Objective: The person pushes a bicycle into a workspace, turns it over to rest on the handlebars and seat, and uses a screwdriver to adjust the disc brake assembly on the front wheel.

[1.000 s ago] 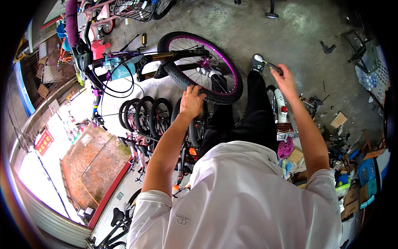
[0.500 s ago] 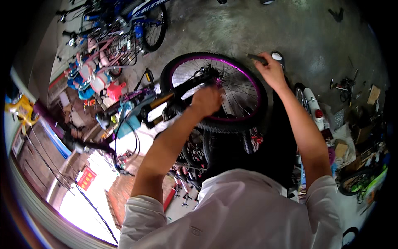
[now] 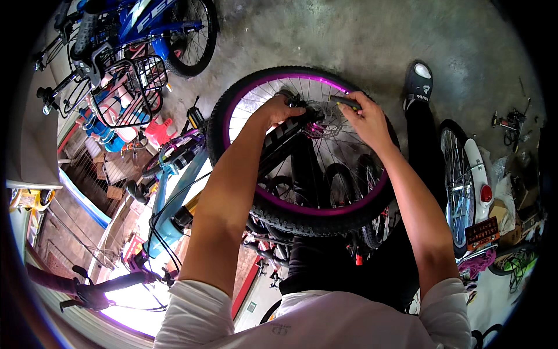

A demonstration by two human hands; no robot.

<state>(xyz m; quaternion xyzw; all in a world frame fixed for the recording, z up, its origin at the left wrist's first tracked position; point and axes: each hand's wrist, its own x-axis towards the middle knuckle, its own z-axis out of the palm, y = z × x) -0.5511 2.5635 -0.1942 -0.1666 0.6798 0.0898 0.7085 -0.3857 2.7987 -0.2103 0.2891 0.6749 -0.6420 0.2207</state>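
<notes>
My closed right hand (image 3: 369, 122) brought a dark-handled tool (image 3: 347, 102) within reach of the wheel hub (image 3: 314, 130); left hand (image 3: 273, 111) curled opposite, hold unclear.

The wheel (image 3: 317, 129) is big and round, with a fat, bumpy black tyre (image 3: 319, 224) and a shiny purple rim (image 3: 314, 210). It sits at the end of a black fork (image 3: 280, 141). A small dark tool (image 3: 347, 103) is held between the wheel's middle and the rim.

Print (image 3: 142, 19) marks the blue bicycle (image 3: 165, 49), reddish-brown plate (image 3: 482, 234), dark shoe (image 3: 417, 87), white shirt (image 3: 337, 320).
</notes>
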